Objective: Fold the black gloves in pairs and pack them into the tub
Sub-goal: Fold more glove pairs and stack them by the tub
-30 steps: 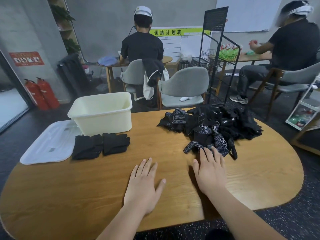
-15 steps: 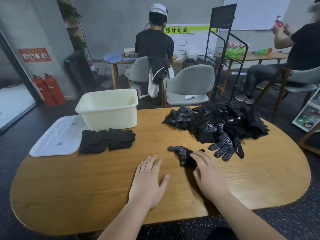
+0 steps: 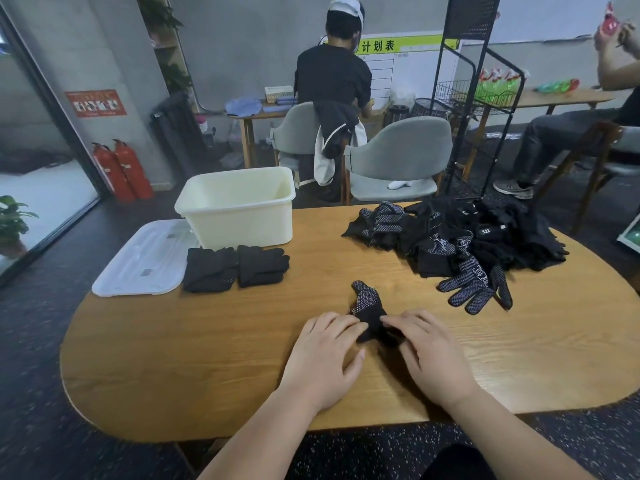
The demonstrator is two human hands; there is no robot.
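Note:
One black glove with white grip dots [image 3: 367, 304] lies on the wooden table [image 3: 207, 344] just in front of me. My left hand [image 3: 327, 358] rests its fingertips on the glove's near left edge. My right hand [image 3: 431, 353] lies over its near right end, fingers pointing left. A pile of black gloves [image 3: 478, 233] sits at the back right, with one dotted glove [image 3: 472, 289] spread at its near edge. The cream tub [image 3: 242, 226] stands at the back left. A folded pair of black gloves [image 3: 235, 268] lies in front of the tub.
The tub's white lid [image 3: 138, 261] lies flat on the table's left end. Two grey chairs [image 3: 398, 157] stand behind the table, beside a black wire rack [image 3: 464, 98]. One person sits with their back to me; another sits at the far right.
My right hand has dragged one dotted glove out of the pile toward me. My left hand has moved right onto it, and both hands now meet on the glove.

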